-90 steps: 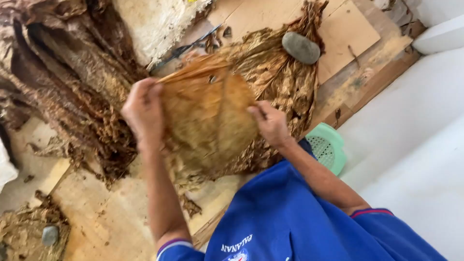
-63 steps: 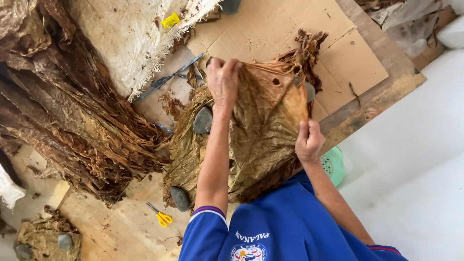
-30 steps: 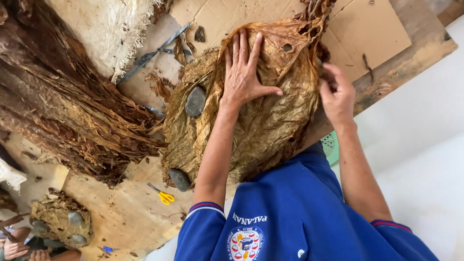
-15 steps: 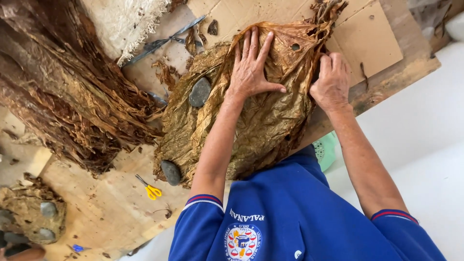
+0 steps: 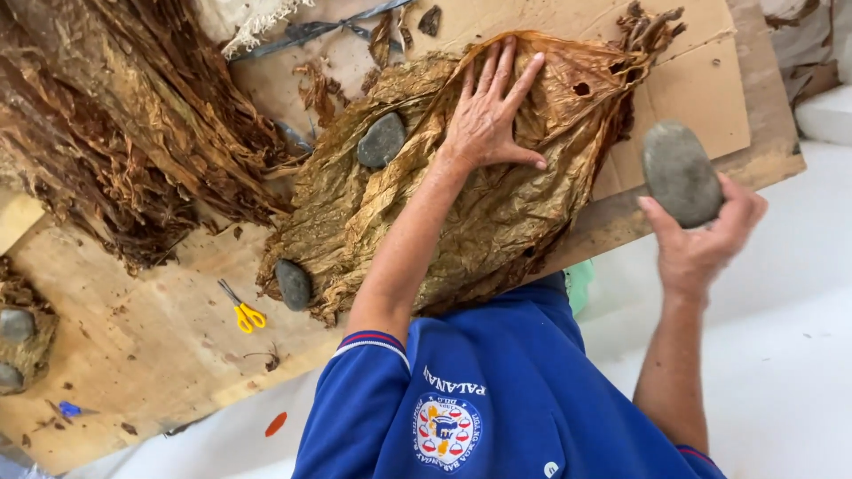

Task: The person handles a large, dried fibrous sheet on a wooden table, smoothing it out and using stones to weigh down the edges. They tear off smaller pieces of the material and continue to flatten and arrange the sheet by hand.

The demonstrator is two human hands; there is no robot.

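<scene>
Far-left stones: we see two grey stones (image 5: 16, 326) resting on a small stack of dried leaf at the left edge of the wooden board (image 5: 151, 355), it seems as weights to keep that stack flat.
Loose leaf heap: a big pile of dark brown, crumpled dried leaves (image 5: 124, 115) lies at the far left, well apart from the hands.
Scissors: small yellow-handled scissors (image 5: 241, 310) lie on the bare board just left of the flattened stack.
Flattened stack: the broad golden-brown dried leaves (image 5: 461, 231) are spread one on another in the middle, partly over a sheet of brown cardboard (image 5: 701, 89).
Weights on the stack: one dark oval stone (image 5: 294, 284) sits on its near-left edge and another grey stone (image 5: 382, 140) on its far-left part; we judge they pin the leaf so it does not curl.
Left hand: our left hand (image 5: 488, 120) lies flat on the top leaf, fingers spread wide and gripping nothing, pressing the wrinkled surface down.
Right hand: our right hand (image 5: 701, 244) is raised to the right of the stack, above the white floor, fingers curled around a smooth grey oval stone (image 5: 681, 173) and holding it from below and behind.
Stone's place: it is in the air, apart from the leaves, level with the stack's right edge.
</scene>
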